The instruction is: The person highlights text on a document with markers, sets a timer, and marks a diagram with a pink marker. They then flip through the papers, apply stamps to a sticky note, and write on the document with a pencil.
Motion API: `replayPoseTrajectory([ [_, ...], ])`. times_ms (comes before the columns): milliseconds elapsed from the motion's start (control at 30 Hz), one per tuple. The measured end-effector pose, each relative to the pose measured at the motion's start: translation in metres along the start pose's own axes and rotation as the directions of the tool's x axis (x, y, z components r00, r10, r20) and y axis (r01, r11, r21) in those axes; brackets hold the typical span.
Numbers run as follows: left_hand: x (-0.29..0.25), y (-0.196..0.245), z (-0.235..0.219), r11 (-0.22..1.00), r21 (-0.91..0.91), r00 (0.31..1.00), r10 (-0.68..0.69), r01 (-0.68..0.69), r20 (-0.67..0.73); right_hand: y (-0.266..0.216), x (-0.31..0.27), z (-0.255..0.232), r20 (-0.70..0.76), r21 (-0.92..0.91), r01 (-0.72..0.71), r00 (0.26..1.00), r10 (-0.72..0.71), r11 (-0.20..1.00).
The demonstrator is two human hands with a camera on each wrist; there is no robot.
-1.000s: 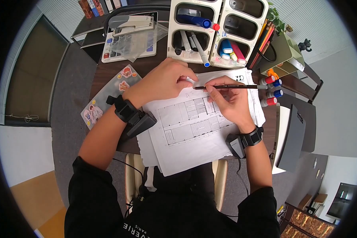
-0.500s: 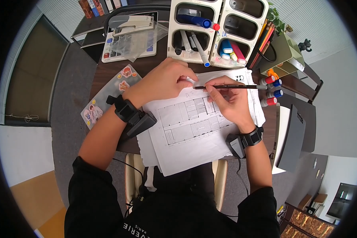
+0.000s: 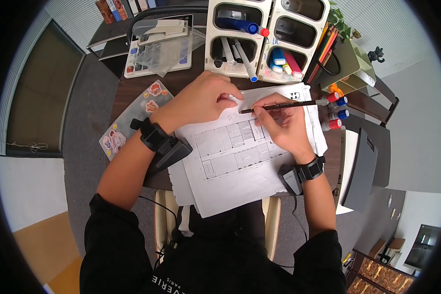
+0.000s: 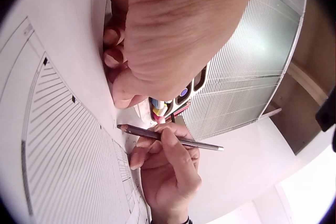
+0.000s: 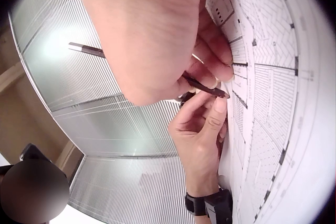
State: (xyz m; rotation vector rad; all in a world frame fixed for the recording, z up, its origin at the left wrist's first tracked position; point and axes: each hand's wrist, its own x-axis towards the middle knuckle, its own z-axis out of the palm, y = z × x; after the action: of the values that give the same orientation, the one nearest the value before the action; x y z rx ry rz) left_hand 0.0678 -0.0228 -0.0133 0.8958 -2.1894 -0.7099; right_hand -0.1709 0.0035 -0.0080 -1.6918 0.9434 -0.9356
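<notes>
My right hand (image 3: 286, 125) pinches a dark pencil (image 3: 301, 103) with a silver end between thumb and fingers. Its tip points left and meets the top sheet of paper (image 3: 240, 188), just right of faint handwritten marks (image 3: 232, 116). The sheet carries a printed floor plan (image 3: 230, 147). Across the upper left of the sheet, my left hand (image 3: 208, 98) rests with loosely curled fingers near the pencil tip. In the left wrist view, fingertips (image 4: 113, 57) of that hand lie against the paper. The right wrist view shows the pencil (image 5: 207, 86) slanting down to the sheet.
White organizers (image 3: 236, 73) with pens and highlighters stand behind the paper. A stickered grey case (image 3: 132, 125) lies left, a stapler (image 3: 161, 29) back left. Several red- and blue-capped bottles (image 3: 333, 115) sit right, before a green holder (image 3: 348, 68).
The pencil tip has shifted slightly toward the body, and the pencil slants more. The handwritten marks show a little more fully. My left hand stays in place on the paper.
</notes>
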Motion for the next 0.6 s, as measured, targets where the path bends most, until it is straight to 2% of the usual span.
replayPoseTrajectory([
  [267, 0.0007, 0.0028, -0.0013, 1.0, 0.005, 1.0, -0.015, 0.015, 0.007, 0.001, 0.0004, 0.0007, -0.032, 0.054, -0.023, 0.999, 0.025, 0.998],
  [333, 0.0011, 0.0066, -0.0026, 0.996, -0.005, 0.995, -0.093, 0.093, 0.036, 0.0013, 0.0006, 0.0012, -0.028, 0.071, -0.025, 0.999, 0.028, 0.997],
  [433, 0.0005, 0.0009, -0.0001, 1.0, 0.003, 1.0, -0.015, 0.014, 0.01, 0.001, 0.0007, 0.0019, -0.03, 0.049, -0.009, 1.0, 0.01, 0.999],
  [600, 0.0, 0.0023, -0.0013, 1.0, 0.0, 0.999, -0.03, 0.03, 0.02, 0.0035, -0.0016, -0.0064, -0.04, 0.136, 0.015, 0.999, -0.009, 0.991],
])
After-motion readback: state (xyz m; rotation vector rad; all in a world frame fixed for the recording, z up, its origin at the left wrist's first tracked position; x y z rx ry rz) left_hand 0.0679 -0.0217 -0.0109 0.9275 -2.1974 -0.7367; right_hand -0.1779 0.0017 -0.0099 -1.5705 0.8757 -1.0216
